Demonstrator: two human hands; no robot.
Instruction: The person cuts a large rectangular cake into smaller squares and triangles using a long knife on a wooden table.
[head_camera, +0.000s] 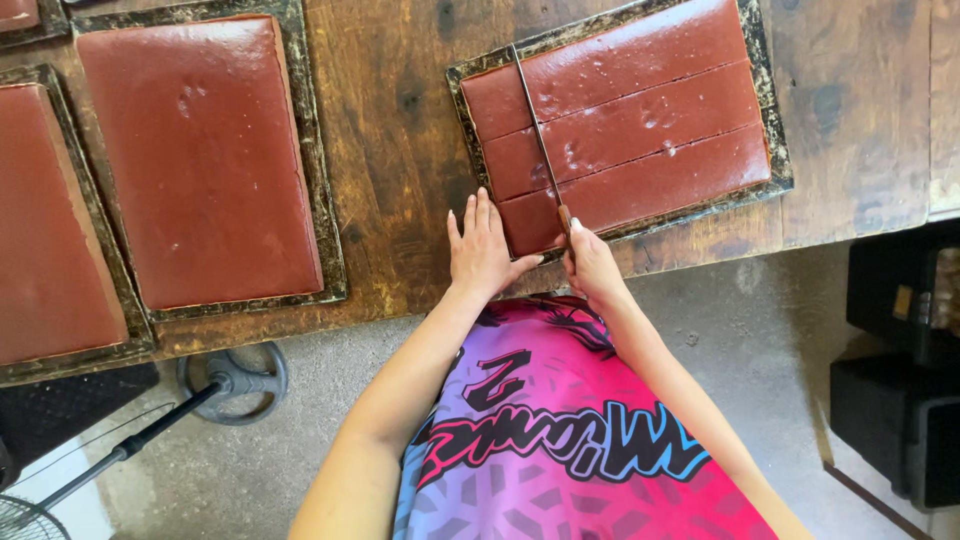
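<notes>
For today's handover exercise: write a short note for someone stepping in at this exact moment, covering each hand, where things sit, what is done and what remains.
Right hand: grips the knife by its handle, blade laid across the slab.
Left hand: flat on the wooden table, fingers at the tray's near corner.
Things: the reddish-brown slab lies in a dark-rimmed tray.
Done: two long cuts show, giving three strips.
Left: the crosswise cut under the blade; the uncut slab to the left shows no cuts.

Right hand (592, 262) draws a knife (540, 150) through the red slab (640, 130) — left hand (480, 250) flat beside it.
</notes>
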